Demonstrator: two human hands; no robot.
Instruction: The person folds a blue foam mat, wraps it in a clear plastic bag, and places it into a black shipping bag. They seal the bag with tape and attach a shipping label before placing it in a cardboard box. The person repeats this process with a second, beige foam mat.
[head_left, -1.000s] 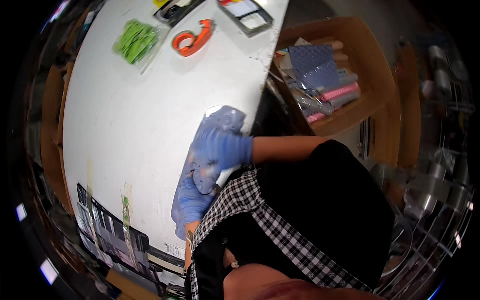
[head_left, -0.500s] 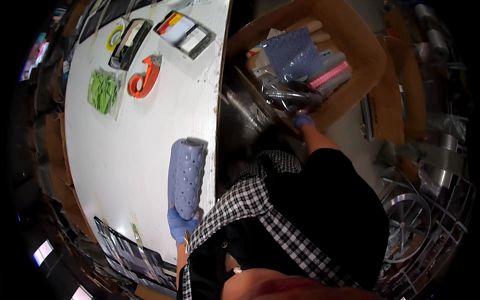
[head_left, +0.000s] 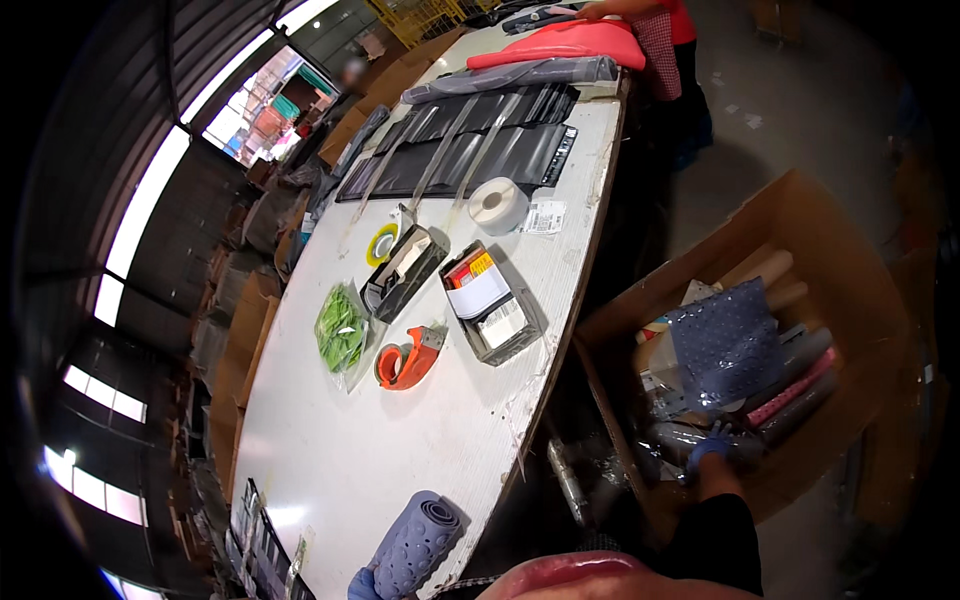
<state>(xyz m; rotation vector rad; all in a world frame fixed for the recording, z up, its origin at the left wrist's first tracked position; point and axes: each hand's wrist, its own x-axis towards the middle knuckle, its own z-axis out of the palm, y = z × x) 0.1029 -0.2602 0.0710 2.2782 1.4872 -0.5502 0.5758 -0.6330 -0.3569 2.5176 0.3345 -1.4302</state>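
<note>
A blue-grey rolled mat (head_left: 418, 540) with round bumps lies on the white table near its front edge, its spiral end facing away from me. My left hand (head_left: 362, 586), in a blue glove, is closed round its near end; part of the hand is cut off by the picture's edge. To the right, my right hand (head_left: 711, 446), also gloved, reaches into a large cardboard box (head_left: 860, 400). Its fingers lie over a clear-wrapped dark roll (head_left: 680, 435) and look closed on it, partly hidden. Beside it in the box are a flat blue-grey mat (head_left: 725, 345) and a pink roll (head_left: 795, 385).
On the table are an orange tape dispenser (head_left: 410, 358), a bag of green strips (head_left: 341, 328), two black trays (head_left: 490, 305) (head_left: 403, 272), yellow tape (head_left: 382, 243), a label roll (head_left: 497, 205) and black plastic bags (head_left: 470, 150). Someone in red (head_left: 683, 25) stands at the far end by red material (head_left: 560, 45).
My view has tilted up and swung, bringing the table's far end and the other person into sight. My left hand stays at the rolled mat, my right hand in the box.
</note>
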